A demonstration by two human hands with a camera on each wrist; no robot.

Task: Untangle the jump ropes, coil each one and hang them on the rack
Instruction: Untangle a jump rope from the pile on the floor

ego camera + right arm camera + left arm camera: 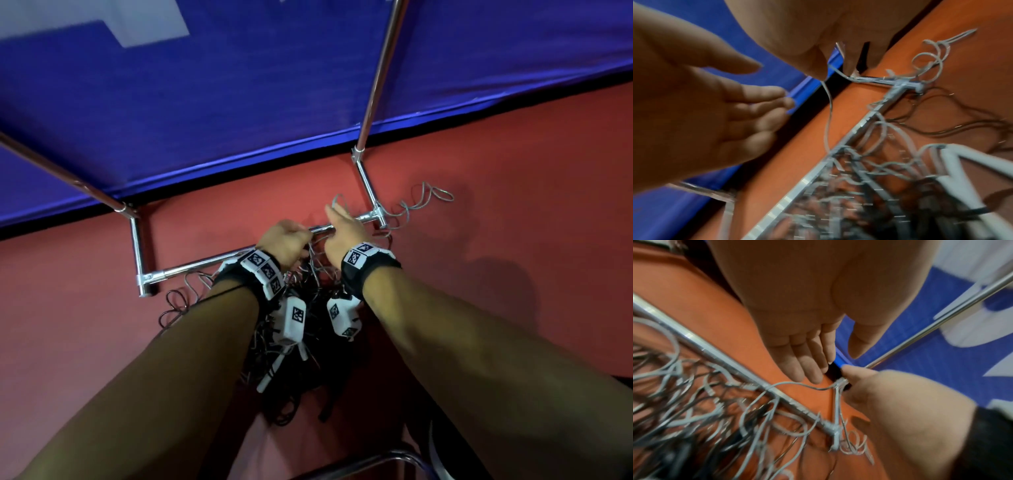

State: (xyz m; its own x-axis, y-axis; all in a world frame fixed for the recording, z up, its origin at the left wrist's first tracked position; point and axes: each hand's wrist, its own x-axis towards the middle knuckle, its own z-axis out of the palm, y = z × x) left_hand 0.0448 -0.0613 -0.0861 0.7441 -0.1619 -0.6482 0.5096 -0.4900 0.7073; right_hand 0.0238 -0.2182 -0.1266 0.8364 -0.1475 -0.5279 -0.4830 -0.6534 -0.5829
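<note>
The right hand point(818, 32) pinches one thin grey jump-rope cord point(830, 104) just above the chrome tube rack point(205, 263). The left hand's point(797, 305) grip is open alongside it. The ropes in the grey-and-black tangle point(291, 383) are too tangled to count.

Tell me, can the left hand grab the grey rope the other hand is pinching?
Probably yes. The left hand is open and close beside where the right hand pinches the grey rope, near the rack's bar. Nothing seems to lie between them.
</note>
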